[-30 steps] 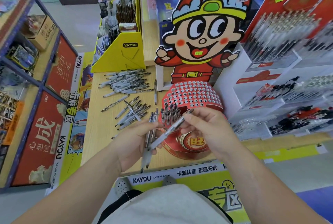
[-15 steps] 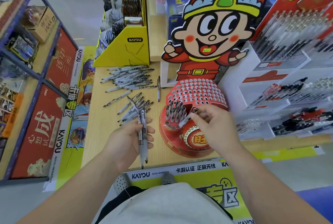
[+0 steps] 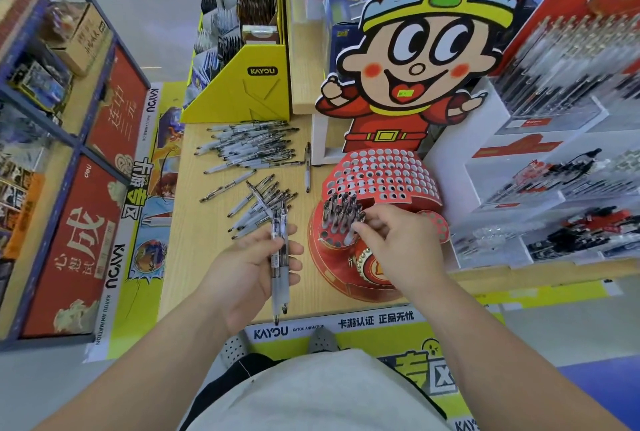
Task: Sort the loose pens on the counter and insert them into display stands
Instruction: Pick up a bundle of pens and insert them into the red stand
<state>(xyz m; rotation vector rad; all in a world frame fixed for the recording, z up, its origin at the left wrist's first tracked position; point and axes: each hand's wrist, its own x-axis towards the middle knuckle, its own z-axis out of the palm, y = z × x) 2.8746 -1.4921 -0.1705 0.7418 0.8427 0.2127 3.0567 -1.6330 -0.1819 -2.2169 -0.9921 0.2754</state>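
Here L hand (image 3: pixel 254 266), palm-up, grips maybe 2 pens (image 3: pixel 280 257).

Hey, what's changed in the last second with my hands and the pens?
The right hand carried its pinched pen forward and down into the red display stand, among the pens already standing there. The left hand keeps holding its bundle of pens; the loose pens on the counter lie as before.

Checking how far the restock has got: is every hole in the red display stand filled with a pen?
No. The pens fill only a small cluster in the red display stand; most of its holes show empty.
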